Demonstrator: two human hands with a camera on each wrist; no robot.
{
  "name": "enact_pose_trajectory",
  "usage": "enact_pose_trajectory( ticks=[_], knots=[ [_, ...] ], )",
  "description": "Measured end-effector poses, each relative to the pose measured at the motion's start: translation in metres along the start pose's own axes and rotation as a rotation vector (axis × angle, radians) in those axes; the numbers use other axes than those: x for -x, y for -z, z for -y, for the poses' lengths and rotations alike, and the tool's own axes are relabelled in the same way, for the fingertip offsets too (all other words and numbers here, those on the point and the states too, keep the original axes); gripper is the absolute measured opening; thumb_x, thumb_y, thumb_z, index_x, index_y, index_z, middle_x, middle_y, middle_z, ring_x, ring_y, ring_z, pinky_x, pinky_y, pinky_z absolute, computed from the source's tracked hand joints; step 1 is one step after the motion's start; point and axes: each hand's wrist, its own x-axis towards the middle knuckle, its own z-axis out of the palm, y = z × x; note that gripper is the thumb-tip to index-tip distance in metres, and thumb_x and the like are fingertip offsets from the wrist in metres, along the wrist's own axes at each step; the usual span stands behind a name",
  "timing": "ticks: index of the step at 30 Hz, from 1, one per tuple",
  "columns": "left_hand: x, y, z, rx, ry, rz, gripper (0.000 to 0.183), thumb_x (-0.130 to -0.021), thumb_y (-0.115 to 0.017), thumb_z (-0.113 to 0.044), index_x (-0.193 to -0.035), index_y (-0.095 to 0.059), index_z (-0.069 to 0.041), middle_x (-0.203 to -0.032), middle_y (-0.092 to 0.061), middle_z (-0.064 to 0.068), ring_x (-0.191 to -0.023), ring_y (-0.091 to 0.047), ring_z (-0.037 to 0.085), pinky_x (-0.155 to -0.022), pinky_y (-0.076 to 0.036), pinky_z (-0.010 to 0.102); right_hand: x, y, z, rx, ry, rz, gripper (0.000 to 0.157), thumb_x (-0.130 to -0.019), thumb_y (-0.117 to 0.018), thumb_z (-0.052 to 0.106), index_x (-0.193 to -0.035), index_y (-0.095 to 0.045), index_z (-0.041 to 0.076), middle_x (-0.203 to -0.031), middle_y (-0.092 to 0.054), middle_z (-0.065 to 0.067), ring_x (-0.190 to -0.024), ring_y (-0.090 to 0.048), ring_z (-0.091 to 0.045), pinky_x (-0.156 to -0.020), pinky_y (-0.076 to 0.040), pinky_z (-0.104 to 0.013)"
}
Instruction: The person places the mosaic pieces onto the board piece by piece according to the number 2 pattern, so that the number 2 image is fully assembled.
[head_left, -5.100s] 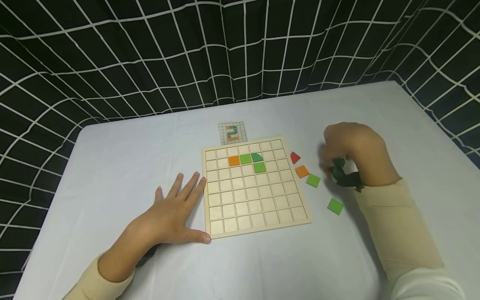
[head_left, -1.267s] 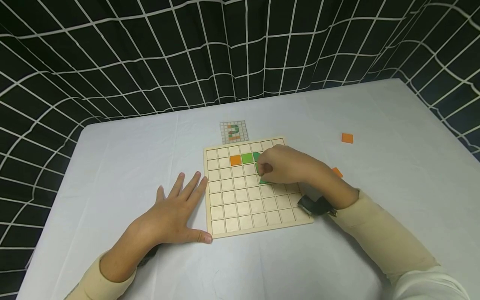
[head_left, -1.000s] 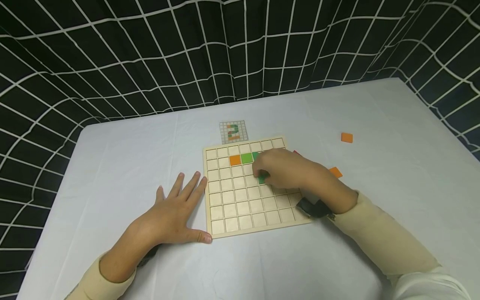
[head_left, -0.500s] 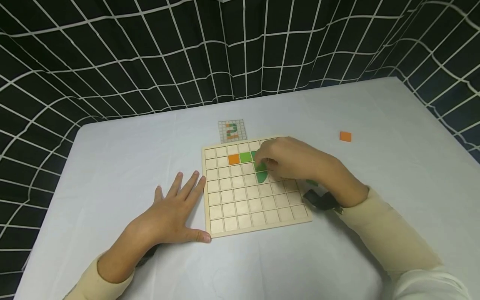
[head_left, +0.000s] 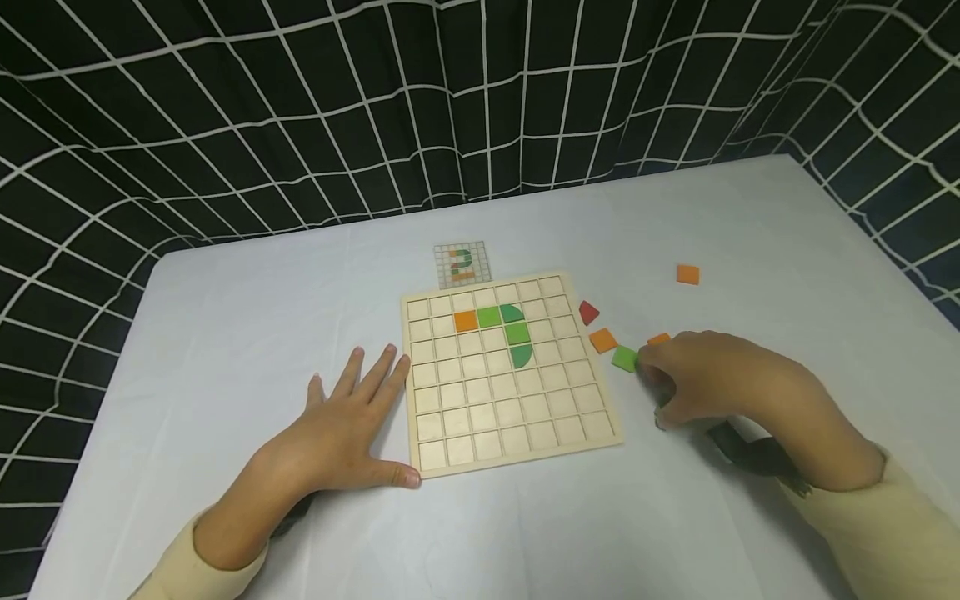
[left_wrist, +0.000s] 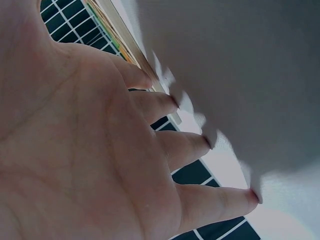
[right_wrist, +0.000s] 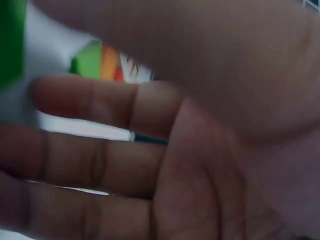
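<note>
My left hand rests on the table with straight, spread fingers, index fingertip and thumb tip at the left edge of the wooden grid board. On the board lie an orange square tile, a light green square tile, a dark green quarter-round tile, a second green square and another quarter-round. My right hand is low over the table right of the board, thumb and index finger apart. A green tile shows between their tips in the right wrist view, mostly hidden in the head view.
Between board and right hand lie a red tile, an orange tile and a green square. Another orange tile is partly behind the right hand; one more orange square lies farther back. A small pattern card sits behind the board.
The right hand has left the board and moved right to the loose tiles. A dark green quarter-round now lies below the second green square. The left hand has stayed in place.
</note>
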Motion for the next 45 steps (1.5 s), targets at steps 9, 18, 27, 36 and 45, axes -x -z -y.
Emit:
enact_pose_trajectory(
  ticks=[9, 18, 27, 36, 45],
  knots=[
    [-0.002, -0.002, -0.001, 0.008, -0.002, 0.003, 0.131, -0.069, -0.063, -0.085, -0.163, -0.006, -0.012, -0.168, -0.002, 0.012, -0.149, 0.001, 0.047, -0.097, -0.011, 0.084, -0.015, -0.001, 0.005, -0.016, 0.119, -0.11, 0.026, -0.075, -0.071, -0.002, -0.081, -0.055, 0.017, -0.071, -0.046, 0.002, -0.071, -0.045, -0.015, -0.063, -0.037, -0.034],
    [0.001, -0.001, 0.001, 0.002, 0.005, 0.01, 0.132, -0.068, -0.063, -0.085, -0.163, -0.007, -0.012, -0.167, -0.002, 0.013, -0.149, 0.001, 0.048, -0.097, -0.011, 0.084, -0.026, 0.005, -0.015, -0.202, 0.22, -0.125, 0.025, -0.076, -0.069, -0.001, -0.092, -0.063, 0.018, -0.075, -0.052, 0.003, -0.076, -0.051, -0.015, -0.066, -0.044, -0.032],
    [0.0, -0.001, 0.001, -0.003, 0.008, 0.009, 0.132, -0.068, -0.063, -0.085, -0.163, -0.007, -0.012, -0.168, -0.002, 0.012, -0.149, 0.001, 0.047, -0.097, -0.011, 0.084, -0.028, 0.005, -0.024, -0.249, 0.247, -0.113, 0.029, -0.076, -0.065, -0.006, -0.091, -0.062, 0.018, -0.069, -0.047, 0.004, -0.07, -0.048, -0.013, -0.062, -0.042, -0.028],
    [-0.001, -0.001, 0.001, -0.004, 0.008, 0.011, 0.132, -0.068, -0.062, -0.086, -0.163, -0.006, -0.013, -0.168, -0.001, 0.012, -0.149, 0.001, 0.047, -0.097, -0.011, 0.084, -0.029, 0.005, -0.02, -0.084, 0.066, -0.156, 0.031, -0.072, -0.089, 0.017, -0.084, -0.06, 0.014, -0.069, -0.048, 0.0, -0.069, -0.047, -0.016, -0.061, -0.039, -0.034],
    [-0.001, -0.001, 0.002, -0.009, 0.007, 0.01, 0.133, -0.068, -0.063, -0.086, -0.163, -0.007, -0.012, -0.168, -0.002, 0.012, -0.149, 0.0, 0.048, -0.097, -0.011, 0.084, -0.029, 0.004, -0.026, -0.189, 0.111, -0.11, 0.026, -0.074, -0.085, 0.011, -0.081, -0.061, 0.017, -0.07, -0.05, 0.002, -0.072, -0.049, -0.016, -0.061, -0.042, -0.032]
  ],
)
